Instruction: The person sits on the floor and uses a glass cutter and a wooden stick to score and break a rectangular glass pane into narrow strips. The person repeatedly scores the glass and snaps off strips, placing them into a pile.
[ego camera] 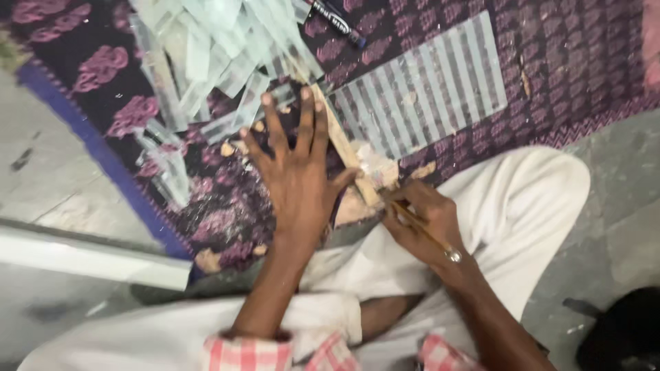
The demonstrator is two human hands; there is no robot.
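Glass is being scored on a patterned purple cloth (577,62) spread over the floor. A wooden straightedge (342,148) lies slanting from about 11 o'clock to 5 o'clock across the middle of the view, and it is pinned down by the left hand (297,180), which is laid flat with its fingers spread wide and gripping nothing; the thumb is pressed against the rule's edge. At 4 o'clock of that hand, the right hand (421,221) is closed around a slim pen-like glass cutter (423,230), its tip set against the lower end of the straightedge. Whether a clear sheet lies under the rule cannot be told for certain, as glass is nearly invisible against the cloth. A row of cut glass strips (423,86) is laid side by side at 1 o'clock of the left hand, and a loose pile of offcuts (206,48) sits at 11 o'clock. A dark marker pen (337,22) rests at 12 o'clock. Such strips are judged thin, stiff, brittle and sharp at the edges, so they are best taken by the flat faces, lightly, and never bent.
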